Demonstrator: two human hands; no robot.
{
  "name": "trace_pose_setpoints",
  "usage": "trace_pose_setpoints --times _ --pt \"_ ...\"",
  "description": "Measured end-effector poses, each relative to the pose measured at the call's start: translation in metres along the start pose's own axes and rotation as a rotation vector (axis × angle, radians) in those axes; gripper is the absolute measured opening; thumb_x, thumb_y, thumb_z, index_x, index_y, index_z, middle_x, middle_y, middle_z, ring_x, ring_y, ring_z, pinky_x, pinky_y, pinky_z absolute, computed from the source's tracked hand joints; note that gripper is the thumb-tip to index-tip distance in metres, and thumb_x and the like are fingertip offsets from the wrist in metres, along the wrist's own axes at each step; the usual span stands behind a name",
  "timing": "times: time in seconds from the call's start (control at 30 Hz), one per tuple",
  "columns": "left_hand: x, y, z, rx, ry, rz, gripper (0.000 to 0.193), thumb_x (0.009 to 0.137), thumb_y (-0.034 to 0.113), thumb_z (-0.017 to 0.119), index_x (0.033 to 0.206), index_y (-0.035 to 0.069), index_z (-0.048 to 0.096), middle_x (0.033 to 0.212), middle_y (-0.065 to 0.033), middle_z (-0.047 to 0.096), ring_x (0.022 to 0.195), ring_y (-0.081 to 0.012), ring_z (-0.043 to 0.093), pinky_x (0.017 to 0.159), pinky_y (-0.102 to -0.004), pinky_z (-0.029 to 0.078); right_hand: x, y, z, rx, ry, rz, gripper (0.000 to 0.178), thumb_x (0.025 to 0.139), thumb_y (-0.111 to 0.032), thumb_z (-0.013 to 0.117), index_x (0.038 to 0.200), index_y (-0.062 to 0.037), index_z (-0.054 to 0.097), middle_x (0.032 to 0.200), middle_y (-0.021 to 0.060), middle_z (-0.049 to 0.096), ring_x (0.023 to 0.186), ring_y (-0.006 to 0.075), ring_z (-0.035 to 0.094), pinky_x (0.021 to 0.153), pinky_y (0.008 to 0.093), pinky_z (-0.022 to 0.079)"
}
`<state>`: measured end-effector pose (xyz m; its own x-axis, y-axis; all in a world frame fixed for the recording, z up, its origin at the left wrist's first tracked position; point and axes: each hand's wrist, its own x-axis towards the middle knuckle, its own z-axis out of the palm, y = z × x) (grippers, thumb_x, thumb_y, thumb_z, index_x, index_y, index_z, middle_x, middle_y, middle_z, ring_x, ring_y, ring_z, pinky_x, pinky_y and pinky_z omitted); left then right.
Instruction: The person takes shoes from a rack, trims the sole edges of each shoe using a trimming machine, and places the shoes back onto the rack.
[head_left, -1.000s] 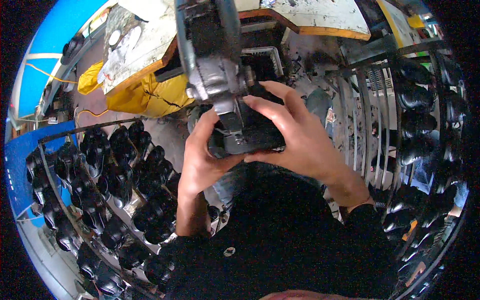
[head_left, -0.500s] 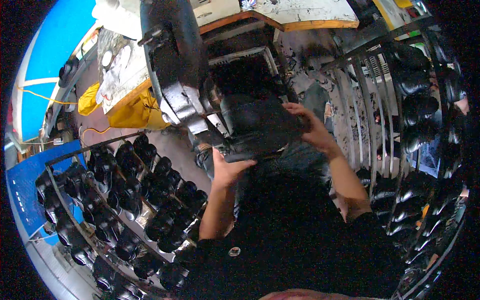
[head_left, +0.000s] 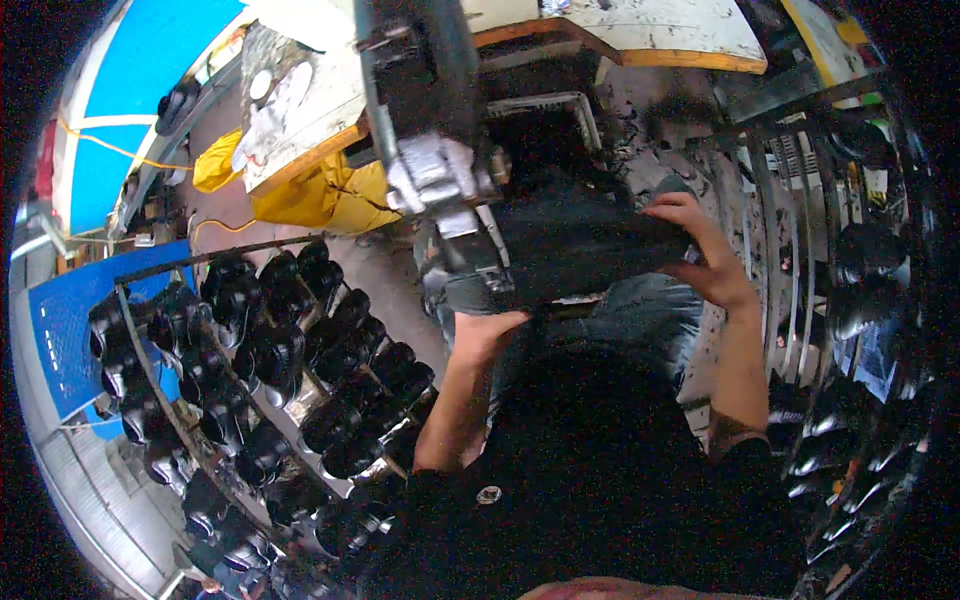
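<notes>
A long black boot-like piece [head_left: 590, 250] lies across my lap, under the head of a dark machine arm [head_left: 440, 165]. It is too dark to tell its exact kind. My right hand [head_left: 708, 255] grips its right end, thumb below and fingers over the top. At its left end, just below the machine's metal head, my left hand [head_left: 485, 332] holds the near edge. The left thumb shows along that edge, while the other fingers are mostly hidden by the piece.
A rack of black shoes [head_left: 270, 365] stands at my left, and another shoe rack [head_left: 870, 290] at my right. Ahead are a worn worktable [head_left: 690, 45] and a pale crate [head_left: 590, 115]. Yellow cloth [head_left: 330, 195] hangs by the left bench [head_left: 300, 140].
The view has shifted, so the surroundings sit farther right and slightly lower. The black piece has tilted, its right end raised. Both hands keep hold of it; the left fingers now show less.
</notes>
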<state>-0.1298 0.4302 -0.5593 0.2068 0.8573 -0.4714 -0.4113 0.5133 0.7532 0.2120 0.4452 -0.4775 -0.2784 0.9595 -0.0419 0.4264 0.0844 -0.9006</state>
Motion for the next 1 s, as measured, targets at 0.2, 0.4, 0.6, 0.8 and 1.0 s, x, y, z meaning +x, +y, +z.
trace_pose_setpoints --times 0.2,0.4,0.6,0.8,1.0 --pt "-0.005 0.040 0.052 0.283 0.019 -0.043 0.073 0.064 -0.009 0.086 0.127 -0.003 0.050 0.116 -0.0141 0.066 0.103 -0.0252 0.067 0.091 -0.0398 0.056 -0.016 0.033 0.007 0.032 0.113 0.060 0.071 0.070 0.004 0.077 0.135 -0.0147 0.057 0.135 0.0086 0.055 0.131 0.0293 0.050 0.112 0.0386 0.038" --pt "0.000 0.034 0.049 0.363 0.004 -0.039 0.068 0.063 -0.011 0.086 0.121 -0.004 0.050 0.115 -0.0162 0.066 0.105 -0.0272 0.067 0.092 -0.0403 0.056 -0.030 0.023 0.003 -0.012 0.144 0.124 0.078 0.061 0.014 0.076 0.133 -0.0105 0.057 0.140 0.0080 0.051 0.134 0.0261 0.046 0.112 0.0379 0.036" --pt "0.006 0.019 0.034 0.505 0.036 -0.002 0.055 0.062 -0.008 0.083 0.111 -0.003 0.061 0.110 -0.0120 0.068 0.097 -0.0243 0.067 0.087 -0.0380 0.055 -0.019 -0.018 -0.031 -0.077 0.226 -0.066 0.081 0.055 0.004 0.082 0.132 -0.0081 0.059 0.135 0.0102 0.054 0.127 0.0265 0.052 0.108 0.0362 0.039" --pt "0.012 -0.013 0.020 0.712 -0.136 0.338 0.041 0.071 -0.005 0.071 0.111 -0.001 0.062 0.100 -0.0077 0.067 0.088 -0.0196 0.064 0.080 -0.0355 0.053 -0.020 -0.075 -0.044 -0.296 0.360 0.080 0.094 0.047 0.005 0.084 0.135 -0.0110 0.057 0.136 0.0071 0.060 0.132 0.0263 0.051 0.112 0.0375 0.038" --pt "0.009 0.016 0.061 -0.515 -0.540 -0.194 0.069 0.094 0.044 0.059 0.145 0.002 0.040 0.145 -0.0227 0.045 0.134 -0.0286 0.045 0.113 -0.0472 0.035 -0.091 -0.051 -0.034 -0.128 0.265 0.119 0.069 0.060 -0.011 0.091 0.123 -0.0049 0.062 0.123 0.0119 0.064 0.116 0.0266 0.059 0.101 0.0397 0.045"
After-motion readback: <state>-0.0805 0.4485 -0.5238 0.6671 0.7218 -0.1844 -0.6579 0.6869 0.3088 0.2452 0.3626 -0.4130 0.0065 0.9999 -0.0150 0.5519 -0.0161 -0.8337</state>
